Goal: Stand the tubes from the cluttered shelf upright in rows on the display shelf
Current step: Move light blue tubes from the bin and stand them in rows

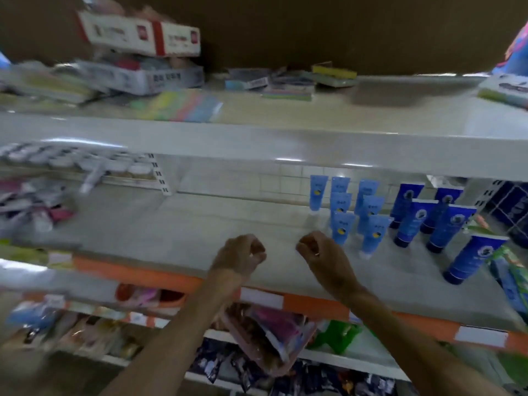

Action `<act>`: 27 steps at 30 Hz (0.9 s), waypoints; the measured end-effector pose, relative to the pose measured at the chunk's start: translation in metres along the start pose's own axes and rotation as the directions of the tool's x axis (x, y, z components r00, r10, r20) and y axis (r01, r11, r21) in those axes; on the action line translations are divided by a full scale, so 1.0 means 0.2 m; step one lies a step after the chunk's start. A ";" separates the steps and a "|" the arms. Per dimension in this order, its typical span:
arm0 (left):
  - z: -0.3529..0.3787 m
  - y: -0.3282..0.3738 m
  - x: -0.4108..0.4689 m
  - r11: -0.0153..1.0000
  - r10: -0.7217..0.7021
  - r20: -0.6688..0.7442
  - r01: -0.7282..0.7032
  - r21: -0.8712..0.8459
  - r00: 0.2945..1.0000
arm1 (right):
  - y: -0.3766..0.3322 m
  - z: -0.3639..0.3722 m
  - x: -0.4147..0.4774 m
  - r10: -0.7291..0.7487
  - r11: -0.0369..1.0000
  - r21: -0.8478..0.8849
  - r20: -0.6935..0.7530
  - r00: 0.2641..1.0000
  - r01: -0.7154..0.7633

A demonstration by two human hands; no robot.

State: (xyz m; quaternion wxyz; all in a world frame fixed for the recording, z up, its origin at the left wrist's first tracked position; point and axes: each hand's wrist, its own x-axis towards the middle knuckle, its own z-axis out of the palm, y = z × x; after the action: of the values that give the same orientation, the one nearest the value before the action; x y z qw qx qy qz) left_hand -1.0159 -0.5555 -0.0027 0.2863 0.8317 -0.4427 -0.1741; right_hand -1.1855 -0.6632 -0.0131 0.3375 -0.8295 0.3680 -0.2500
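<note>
Several light blue tubes (343,224) stand cap-down in rows on the grey display shelf (185,230), right of centre. Several dark blue tubes (445,227) stand in rows further right. My left hand (240,255) hovers over the shelf's front part with fingers curled and nothing in it. My right hand (320,252) is beside it, fingers curled too, holding nothing, just left of the nearest light blue tube. At the shelf's far left lies a blurred heap of pink and white tubes (31,207).
Above is a shelf (257,138) with stacked boxes (140,35) and coloured pads (177,105). The display shelf has an orange front strip (314,305) with white labels. Packets (268,332) hang below. Green and blue packs (511,270) crowd the right end.
</note>
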 end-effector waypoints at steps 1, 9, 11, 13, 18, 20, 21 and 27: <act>-0.08 -0.06 -0.03 0.999 -0.032 -0.017 0.032 0.006 0.999 | -0.08 0.06 0.02 -0.029 1.000 -0.005 0.022 0.999 0.029; -0.83 -0.84 -0.41 0.968 -0.235 -0.231 0.206 -0.146 0.944 | -0.84 0.75 0.03 -0.127 0.992 0.026 0.241 0.962 0.124; -1.02 -1.06 -0.51 0.958 -0.281 -0.283 0.249 -0.145 0.917 | -1.04 0.97 0.02 -0.167 0.985 0.013 0.281 0.945 0.170; -1.20 -1.26 -0.61 0.946 -0.322 -0.319 0.288 -0.148 0.891 | -1.26 1.18 0.01 -0.191 0.979 -0.012 0.304 0.933 0.204; -1.65 -1.74 -0.82 0.929 -0.371 -0.346 0.340 -0.149 0.862 | -1.77 1.66 -0.04 -0.178 0.983 0.017 0.351 0.919 0.184; -1.81 -1.90 -0.88 0.918 -0.396 -0.361 0.375 -0.131 0.844 | -1.95 1.82 -0.05 -0.185 0.982 0.032 0.382 0.905 0.187; -1.89 -1.97 -0.91 0.911 -0.410 -0.364 0.392 -0.127 0.836 | -2.03 1.89 -0.05 -0.199 0.979 0.042 0.397 0.896 0.199; -2.21 -2.32 -0.96 0.893 -0.450 -0.385 0.418 -0.169 0.806 | -2.40 2.23 0.01 -0.244 0.969 0.069 0.448 0.860 0.238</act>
State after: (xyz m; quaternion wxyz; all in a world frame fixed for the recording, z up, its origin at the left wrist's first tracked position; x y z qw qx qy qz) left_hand -0.5849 -0.0463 0.0545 0.3572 0.9169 -0.1630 -0.0713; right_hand -0.6766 -0.2563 0.0550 0.3846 -0.9024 0.1712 -0.0921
